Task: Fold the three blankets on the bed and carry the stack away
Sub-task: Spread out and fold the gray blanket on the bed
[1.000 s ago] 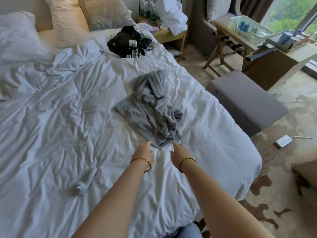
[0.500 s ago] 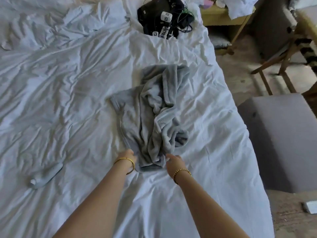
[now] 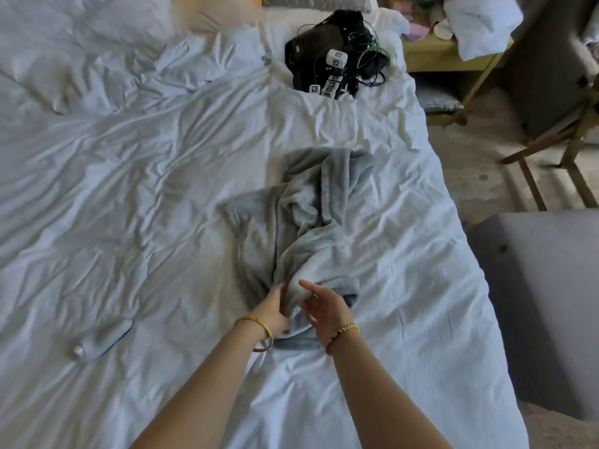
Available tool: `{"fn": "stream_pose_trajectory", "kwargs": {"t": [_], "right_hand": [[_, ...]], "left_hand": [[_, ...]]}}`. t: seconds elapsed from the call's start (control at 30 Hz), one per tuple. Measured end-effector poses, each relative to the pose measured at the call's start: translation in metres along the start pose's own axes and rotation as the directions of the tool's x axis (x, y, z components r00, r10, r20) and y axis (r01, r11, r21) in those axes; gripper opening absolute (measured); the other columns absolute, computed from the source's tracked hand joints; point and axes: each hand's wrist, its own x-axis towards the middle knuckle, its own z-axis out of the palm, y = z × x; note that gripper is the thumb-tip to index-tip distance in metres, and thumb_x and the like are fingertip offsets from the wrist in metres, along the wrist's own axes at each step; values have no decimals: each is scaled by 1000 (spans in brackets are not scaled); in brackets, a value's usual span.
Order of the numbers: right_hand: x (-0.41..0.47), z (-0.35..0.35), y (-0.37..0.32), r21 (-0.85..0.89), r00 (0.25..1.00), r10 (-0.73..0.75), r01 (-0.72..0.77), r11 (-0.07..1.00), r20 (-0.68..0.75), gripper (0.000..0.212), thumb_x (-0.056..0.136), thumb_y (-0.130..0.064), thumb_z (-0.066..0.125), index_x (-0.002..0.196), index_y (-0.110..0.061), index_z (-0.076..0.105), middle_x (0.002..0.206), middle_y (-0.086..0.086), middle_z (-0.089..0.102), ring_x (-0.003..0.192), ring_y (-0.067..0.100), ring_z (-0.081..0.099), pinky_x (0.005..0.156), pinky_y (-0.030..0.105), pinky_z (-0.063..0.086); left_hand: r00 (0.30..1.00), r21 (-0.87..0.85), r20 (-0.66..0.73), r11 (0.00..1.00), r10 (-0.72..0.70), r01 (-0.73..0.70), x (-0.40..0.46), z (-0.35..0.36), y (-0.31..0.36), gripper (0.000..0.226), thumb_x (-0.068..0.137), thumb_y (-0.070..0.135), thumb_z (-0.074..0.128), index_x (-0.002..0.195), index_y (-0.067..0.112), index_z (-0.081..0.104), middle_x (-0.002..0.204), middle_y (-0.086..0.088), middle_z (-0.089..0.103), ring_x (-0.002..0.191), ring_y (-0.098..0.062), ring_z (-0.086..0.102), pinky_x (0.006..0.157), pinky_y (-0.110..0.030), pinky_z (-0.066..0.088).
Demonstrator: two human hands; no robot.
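Observation:
A crumpled grey fleece blanket [image 3: 308,228] lies in a heap on the white bed sheet [image 3: 129,205], right of the bed's middle. Both my hands are at its near end. My left hand [image 3: 274,307] grips a fold of the grey fabric from the left, fingers tucked under it. My right hand [image 3: 324,306] is just beside it on the right, fingers spread and relaxed against the cloth, holding nothing that I can see. Only this one blanket is in view.
A pale bottle [image 3: 100,341] lies on the sheet at the left. A black bag with cables and white tagged boxes [image 3: 330,59] sits near the head of the bed. A grey bench [image 3: 544,303] stands by the bed's right side, a wooden nightstand [image 3: 453,56] beyond.
My view has tilted down and drawn closer to the bed. Both hands moved from the sheet onto the blanket's near end, and the left hand took hold of a fold.

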Motion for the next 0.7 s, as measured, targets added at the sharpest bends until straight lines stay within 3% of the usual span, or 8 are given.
{"fn": "stream_pose_trajectory", "kwargs": {"t": [0.07, 0.1, 0.23, 0.3, 0.37, 0.47, 0.6, 0.7], "right_hand": [[-13, 15, -6, 9, 999, -34, 34, 999, 42, 32, 94, -22, 41, 113, -13, 65, 107, 6, 66, 112, 16, 53, 100, 31, 35], [-20, 22, -9, 3, 996, -60, 60, 998, 70, 34, 94, -22, 39, 116, -12, 63, 105, 5, 67, 113, 16, 52, 96, 29, 38], [-53, 51, -15, -307, 968, -249, 242, 921, 15, 31, 89, -1, 42, 105, -12, 67, 78, 3, 66, 80, 9, 58, 62, 15, 46], [-66, 64, -6, -597, 939, -345, 288, 749, 20, 34, 89, 0, 44, 116, -12, 61, 90, 8, 64, 79, 12, 58, 64, 12, 49], [-78, 81, 5, -839, 909, -405, 293, 458, 97, 25, 89, -17, 51, 111, -16, 62, 104, 12, 63, 98, 22, 58, 86, 26, 48], [-100, 111, 22, -985, 906, -414, 144, 97, 91, 38, 85, -45, 47, 112, -22, 60, 112, 13, 58, 113, 30, 46, 97, 34, 33], [-133, 136, 35, -947, 891, -455, 146, 285, 0, 33, 86, -26, 54, 114, -8, 57, 109, 14, 60, 101, 30, 55, 86, 32, 43], [-153, 143, 38, -948, 885, -463, 107, 299, -46, 17, 86, -16, 55, 100, -9, 50, 94, 11, 55, 85, 23, 52, 81, 34, 47]], "left_hand": [[998, 22, -48, 999, 27, -26, -10, -5, 12, 59, 83, 20, 65, 133, 27, 36, 97, 10, 57, 74, -3, 55, 51, -6, 43], [994, 71, -99, 996, 53, -46, -18, -8, 18, 43, 85, 24, 63, 125, 23, 47, 94, 6, 61, 75, -8, 59, 53, -9, 45], [918, -102, -390, 988, 69, -118, -60, -38, 21, 34, 94, 11, 39, 126, 10, 53, 127, -14, 57, 114, -29, 54, 95, -29, 43], [897, -117, -424, 974, 126, -192, -86, -59, 21, 41, 95, 12, 36, 135, 13, 47, 136, -12, 51, 122, -29, 48, 102, -33, 40], [893, -36, -383, 963, 235, -268, -116, -78, 29, 43, 94, 14, 39, 137, 14, 45, 138, -11, 49, 125, -29, 45, 103, -32, 37], [856, 44, -356, 921, 376, -386, -163, -105, 44, 32, 93, 14, 41, 122, 10, 55, 121, -10, 58, 116, -26, 51, 94, -29, 39], [736, -125, -589, 862, 334, -491, -218, -149, 43, 24, 89, 9, 41, 100, 7, 63, 91, -11, 58, 85, -22, 52, 73, -27, 40], [698, -269, -696, 840, 168, -471, -238, -184, 17, 27, 92, 10, 39, 106, 8, 62, 110, -19, 62, 93, -28, 55, 79, -29, 40]]}}
